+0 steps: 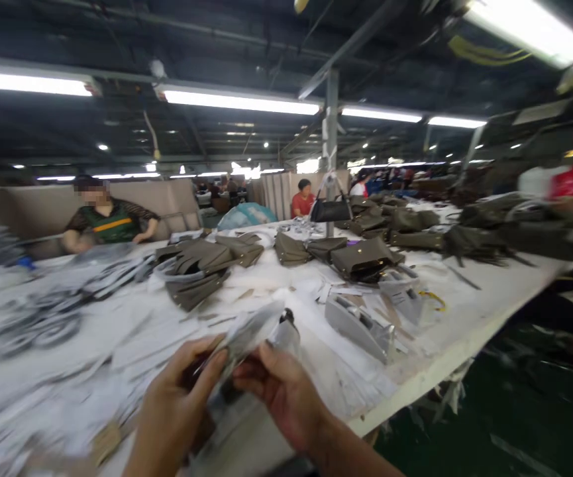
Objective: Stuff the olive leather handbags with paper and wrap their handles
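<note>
Close to me, a shiny grey piece (254,328) that looks wrapped in clear plastic is held between my two hands. My left hand (179,391) grips its left side, thumb and fingers closed. On its right side my right hand (289,391) pinches the lower edge, thumb against curled fingers. A dark rounded end (287,317) shows just beyond my right fingertips. Motion blur hides the exact kind of the piece. On the table to the right lies a light grey bag part (358,324) with a shiny metal end.
White sheets and scraps cover much of the long table (465,348). Dark olive bag pieces (201,265) lie in piles across it. Grey ring-shaped parts (38,324) are at the left. A person (112,222) sits across the table, with a post (332,119) farther right.
</note>
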`<state>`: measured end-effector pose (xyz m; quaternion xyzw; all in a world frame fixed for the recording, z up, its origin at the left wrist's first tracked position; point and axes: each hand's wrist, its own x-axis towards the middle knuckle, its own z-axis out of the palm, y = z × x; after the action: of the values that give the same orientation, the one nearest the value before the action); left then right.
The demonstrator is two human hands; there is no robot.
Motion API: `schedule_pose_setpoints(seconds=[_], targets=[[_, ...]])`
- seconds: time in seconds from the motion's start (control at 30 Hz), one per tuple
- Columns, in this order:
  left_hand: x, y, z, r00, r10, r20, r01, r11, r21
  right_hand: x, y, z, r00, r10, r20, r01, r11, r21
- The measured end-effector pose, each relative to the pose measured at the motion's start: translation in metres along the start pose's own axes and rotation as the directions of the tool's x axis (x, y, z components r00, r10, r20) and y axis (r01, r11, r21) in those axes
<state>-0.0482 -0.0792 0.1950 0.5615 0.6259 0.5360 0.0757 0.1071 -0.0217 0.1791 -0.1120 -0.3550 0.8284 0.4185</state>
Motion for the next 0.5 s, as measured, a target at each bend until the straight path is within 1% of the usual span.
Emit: schedule_pose_setpoints(seconds=[0.03, 0.13, 0.23, 0.37, 0.5], targets=[[-0.001, 0.006, 0.000, 0.999, -0.024, 0.028, 0.025, 0.999, -0.039, -0.002, -0.001, 0.001, 1.000, -0.008, 0.011, 0.008, 0.999, -0.042], [-0.001, 0.014, 0.003, 0.999, -0.042, 0.027, 0.045, 0.989, -0.144, -0.002, 0.003, 0.000, 0.998, -0.053, 0.027, 0.057, 0.977, -0.204], [-0.005, 0.016, 0.007, 1.000, -0.031, 0.003, 0.031, 0.984, -0.174, 0.001, 0.012, -0.002, 0.993, -0.112, -0.032, 0.099, 0.958, -0.270], [-0.010, 0.020, 0.011, 0.998, 0.042, -0.057, -0.047, 0.994, -0.098, 0.005, 0.022, -0.003, 0.974, -0.189, -0.123, 0.144, 0.942, -0.303], [-0.012, 0.030, 0.011, 0.992, 0.094, -0.079, -0.094, 0.996, 0.002, 0.008, 0.024, -0.002, 0.968, -0.220, -0.122, 0.170, 0.929, -0.328]])
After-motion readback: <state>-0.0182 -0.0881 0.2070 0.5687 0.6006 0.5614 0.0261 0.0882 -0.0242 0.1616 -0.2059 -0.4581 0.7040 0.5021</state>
